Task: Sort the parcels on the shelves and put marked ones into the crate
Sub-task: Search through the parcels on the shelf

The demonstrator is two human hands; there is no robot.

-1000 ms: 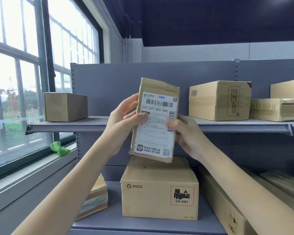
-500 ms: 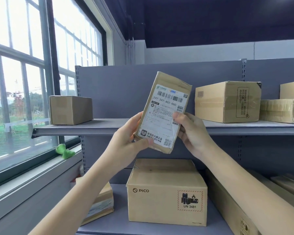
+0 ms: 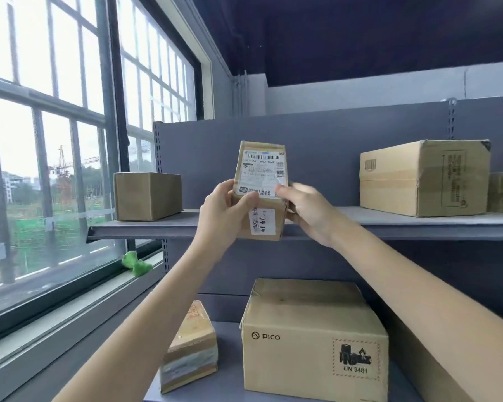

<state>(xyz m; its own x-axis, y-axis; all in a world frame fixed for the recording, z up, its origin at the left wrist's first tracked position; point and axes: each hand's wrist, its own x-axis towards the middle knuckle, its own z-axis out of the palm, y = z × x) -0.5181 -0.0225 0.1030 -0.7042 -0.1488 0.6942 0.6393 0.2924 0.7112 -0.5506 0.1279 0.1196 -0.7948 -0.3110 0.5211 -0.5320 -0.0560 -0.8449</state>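
Hands grip one small parcel [image 3: 260,190] at the upper shelf's front edge [image 3: 145,231]: left hand [image 3: 225,211] wraps its left side, right hand [image 3: 310,211] its right (fingers blurred). Its white shipping label faces the camera. A brown box [image 3: 147,196] sits toward that shelf's left end, a larger carton [image 3: 423,178] toward its right.

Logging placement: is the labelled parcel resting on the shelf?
Cannot tell: both hands grip the parcel at the upper shelf's edge, underside hidden.
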